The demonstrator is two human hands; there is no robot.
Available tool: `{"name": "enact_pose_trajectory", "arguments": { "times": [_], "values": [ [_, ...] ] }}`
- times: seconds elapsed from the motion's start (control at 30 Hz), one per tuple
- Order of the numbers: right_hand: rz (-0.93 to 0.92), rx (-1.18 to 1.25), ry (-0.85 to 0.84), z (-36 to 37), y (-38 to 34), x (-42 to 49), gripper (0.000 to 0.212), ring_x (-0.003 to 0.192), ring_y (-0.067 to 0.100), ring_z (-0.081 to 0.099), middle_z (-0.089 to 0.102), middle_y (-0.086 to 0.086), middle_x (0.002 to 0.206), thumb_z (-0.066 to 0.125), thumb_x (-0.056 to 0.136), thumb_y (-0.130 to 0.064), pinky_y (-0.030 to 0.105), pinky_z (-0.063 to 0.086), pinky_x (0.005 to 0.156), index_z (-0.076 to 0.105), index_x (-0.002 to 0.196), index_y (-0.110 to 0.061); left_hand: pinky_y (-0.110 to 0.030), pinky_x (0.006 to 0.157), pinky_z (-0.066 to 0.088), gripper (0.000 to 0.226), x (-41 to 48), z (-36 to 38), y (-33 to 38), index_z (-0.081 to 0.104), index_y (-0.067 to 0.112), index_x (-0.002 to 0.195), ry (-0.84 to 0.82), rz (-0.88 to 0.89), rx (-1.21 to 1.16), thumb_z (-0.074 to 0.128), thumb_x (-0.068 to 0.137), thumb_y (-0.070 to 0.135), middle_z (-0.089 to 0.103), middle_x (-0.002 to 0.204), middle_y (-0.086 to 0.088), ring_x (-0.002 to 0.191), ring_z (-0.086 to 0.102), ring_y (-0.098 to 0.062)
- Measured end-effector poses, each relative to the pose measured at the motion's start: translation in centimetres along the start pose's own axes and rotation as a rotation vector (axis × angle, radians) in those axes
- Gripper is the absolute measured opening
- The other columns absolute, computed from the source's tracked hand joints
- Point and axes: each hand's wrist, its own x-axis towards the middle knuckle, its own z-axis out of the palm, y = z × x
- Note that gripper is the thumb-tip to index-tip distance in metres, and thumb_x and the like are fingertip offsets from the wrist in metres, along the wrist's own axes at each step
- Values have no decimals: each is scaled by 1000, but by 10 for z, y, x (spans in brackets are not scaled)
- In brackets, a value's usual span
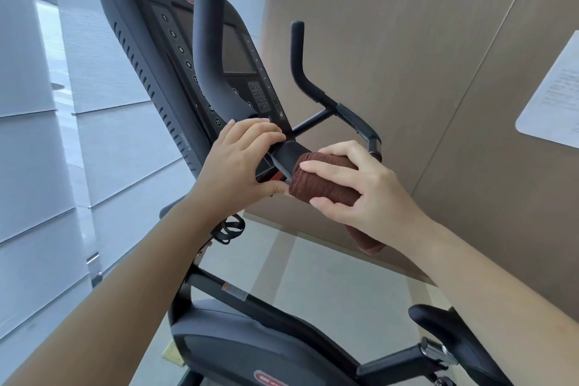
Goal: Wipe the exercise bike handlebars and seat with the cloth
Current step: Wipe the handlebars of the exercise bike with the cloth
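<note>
With the right hand (360, 188) clamped around the cloth (326, 180) on the handlebar (286, 153) and the left hand (241, 160) gripping bare bar at nine o'clock of it, the loose tail could slip free.

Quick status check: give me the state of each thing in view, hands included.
cloth: wrapped around the near handlebar grip
right hand: closed on the cloth
left hand: gripping the handlebar beside the cloth
far handlebar: bare, untouched
console screen: dark
seat: uncovered, no cloth on it
</note>
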Motion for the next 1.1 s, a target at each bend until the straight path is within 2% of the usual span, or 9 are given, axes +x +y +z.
{"name": "enact_pose_trajectory", "arguments": {
  "times": [0.17, 0.27, 0.47, 0.63, 0.77, 0.87, 1.0, 1.03, 1.1],
  "values": [
    [-3, 16, 33, -2, 6, -13, 41, 106, 18, 52, 52, 2, 118, 65, 78, -30, 36, 50, 91, 60, 118, -28, -59, 96, 36, 79, 1, 1, 0, 58, 4, 112, -12, 17, 23, 53, 66, 68, 59, 117, -12, 117, 48, -33],
    [-4, 15, 50, -3, 11, -19, 41, 106, 21, 53, 53, 4, 117, 65, 78, -29, 39, 51, 89, 60, 118, -24, -51, 99, 35, 82, 1, 1, 2, 58, 3, 111, -4, 23, 50, 51, 66, 70, 59, 116, -13, 116, 48, -33],
    [-39, 36, 136, -2, 32, -38, 38, 101, 19, 55, 56, 7, 111, 63, 80, -28, 31, 49, 86, 61, 117, -20, -51, 98, 36, 79, 1, 3, 2, 59, 2, 110, 17, 17, 60, 53, 66, 69, 59, 116, -13, 117, 48, -34],
    [-71, 16, 220, 4, 53, -56, 37, 101, 22, 56, 55, 9, 111, 62, 83, -29, 32, 50, 86, 59, 119, -20, -51, 96, 37, 82, 2, 5, 2, 59, 2, 107, 46, 20, 67, 53, 66, 71, 60, 114, -13, 115, 49, -34],
    [-80, 19, 224, 3, 64, -62, 37, 102, 18, 55, 55, 6, 112, 60, 85, -31, 25, 48, 88, 57, 121, -23, -48, 96, 37, 83, 3, 7, 6, 60, 1, 105, 77, 18, 59, 48, 68, 75, 61, 112, -12, 113, 49, -33],
    [15, 88, 254, -3, 72, -61, 39, 98, 11, 55, 57, 3, 109, 64, 81, -26, 14, 43, 87, 59, 119, -23, -43, 96, 35, 79, 3, 9, 9, 60, 2, 102, 112, 1, 71, 53, 65, 72, 61, 110, -12, 111, 50, -33],
    [208, 236, 414, -21, 77, -31, 40, 95, -1, 55, 62, 1, 104, 66, 77, -20, 8, 37, 86, 60, 116, -28, -40, 96, 32, 78, 4, 15, 8, 60, 3, 99, 155, -27, 74, 54, 65, 73, 61, 109, -11, 110, 49, -31],
    [217, 261, 401, -23, 75, -20, 40, 95, 0, 55, 61, -2, 104, 65, 78, -23, 7, 38, 86, 60, 117, -31, -38, 96, 30, 79, 4, 16, 8, 60, 4, 98, 164, -35, 77, 52, 65, 75, 61, 109, -10, 110, 48, -29],
    [192, 289, 256, -18, 65, 3, 40, 98, 1, 54, 59, -6, 106, 65, 78, -30, 7, 37, 87, 58, 118, -36, -35, 95, 27, 81, 5, 17, 8, 61, 5, 97, 172, -57, 80, 47, 66, 79, 61, 108, -8, 110, 47, -27]
  ]
}}
